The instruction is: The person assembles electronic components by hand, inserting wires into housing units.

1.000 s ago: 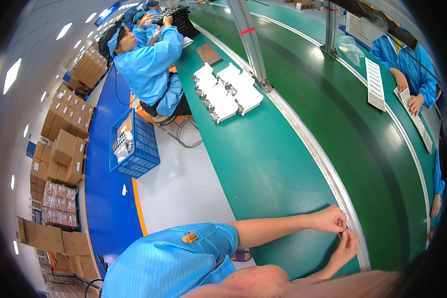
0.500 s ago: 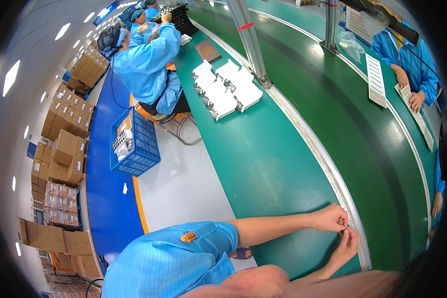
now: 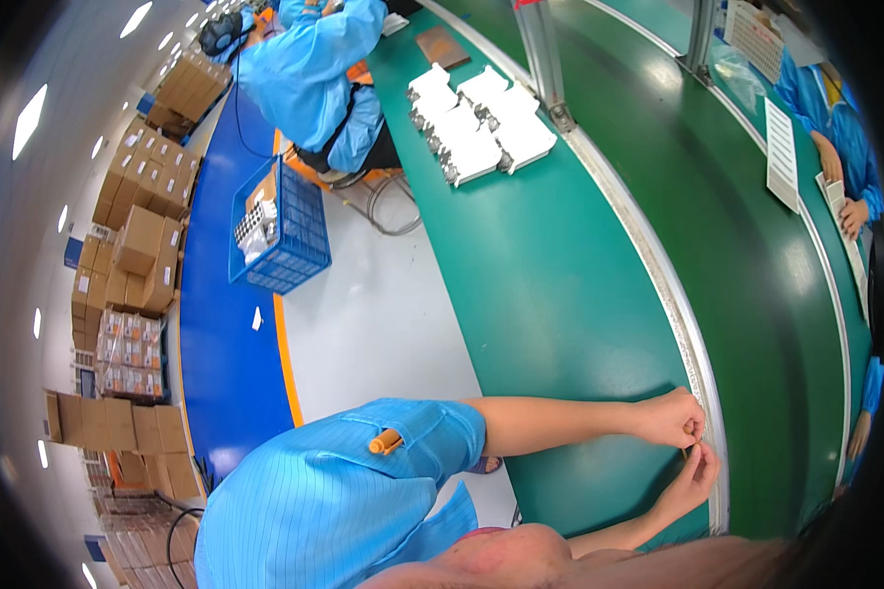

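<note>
Over the green worktop (image 3: 570, 304), close beside its pale metal rail (image 3: 672, 287), the person's two hands meet. The left hand (image 3: 668, 417) is curled in, thumb and forefinger pressed together around a small brownish piece (image 3: 690, 429), too small to identify. The right hand (image 3: 691, 481) comes up just below, its thumb and forefinger pinched at the same spot; its grip on the piece is partly hidden. White parts (image 3: 467, 152) lie farther up the worktop, well apart from both hands.
</note>
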Available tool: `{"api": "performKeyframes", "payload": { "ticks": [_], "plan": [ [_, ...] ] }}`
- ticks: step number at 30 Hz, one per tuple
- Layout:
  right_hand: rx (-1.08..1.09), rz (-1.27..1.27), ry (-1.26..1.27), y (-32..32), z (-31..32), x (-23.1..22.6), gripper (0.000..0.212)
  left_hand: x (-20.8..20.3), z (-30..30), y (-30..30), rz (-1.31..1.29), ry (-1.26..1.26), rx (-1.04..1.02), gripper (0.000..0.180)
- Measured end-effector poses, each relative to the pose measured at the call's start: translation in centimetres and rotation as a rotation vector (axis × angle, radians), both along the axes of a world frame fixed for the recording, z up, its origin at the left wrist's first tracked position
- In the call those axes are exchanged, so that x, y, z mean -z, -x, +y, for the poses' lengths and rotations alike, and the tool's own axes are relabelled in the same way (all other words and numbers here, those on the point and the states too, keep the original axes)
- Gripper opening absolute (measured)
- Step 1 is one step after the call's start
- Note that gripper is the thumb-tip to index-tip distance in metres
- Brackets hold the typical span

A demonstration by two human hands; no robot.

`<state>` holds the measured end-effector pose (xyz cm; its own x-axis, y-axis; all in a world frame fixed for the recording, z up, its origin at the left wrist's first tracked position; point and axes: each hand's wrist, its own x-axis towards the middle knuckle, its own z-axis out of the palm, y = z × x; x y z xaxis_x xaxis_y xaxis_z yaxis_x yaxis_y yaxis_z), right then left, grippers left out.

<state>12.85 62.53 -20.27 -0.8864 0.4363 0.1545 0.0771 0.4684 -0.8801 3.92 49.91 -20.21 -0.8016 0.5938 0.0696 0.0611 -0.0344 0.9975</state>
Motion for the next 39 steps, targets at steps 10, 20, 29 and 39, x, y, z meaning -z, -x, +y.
{"api": "performKeyframes", "payload": {
  "ticks": [10, 20, 29, 39],
  "plan": [
    [0.043, 0.02, 0.109, -0.1, 0.3, 0.9, 0.013, 0.0, 0.0, 0.1, -0.059, 0.011, 0.017, 0.007],
    [0.021, 0.023, 0.091, -0.1, 0.4, 0.8, 0.012, -0.1, 0.1, 0.0, -0.007, -0.018, 0.008, 0.008],
    [0.017, 0.036, 0.102, 0.0, 0.5, 0.9, 0.013, 0.5, 0.5, -0.2, 0.012, -0.085, -0.045, 0.007],
    [0.003, 0.051, 0.22, 0.1, 0.2, 1.8, 0.013, 0.3, 0.0, -0.1, -0.042, -0.001, -0.016, 0.008]
  ]
}}
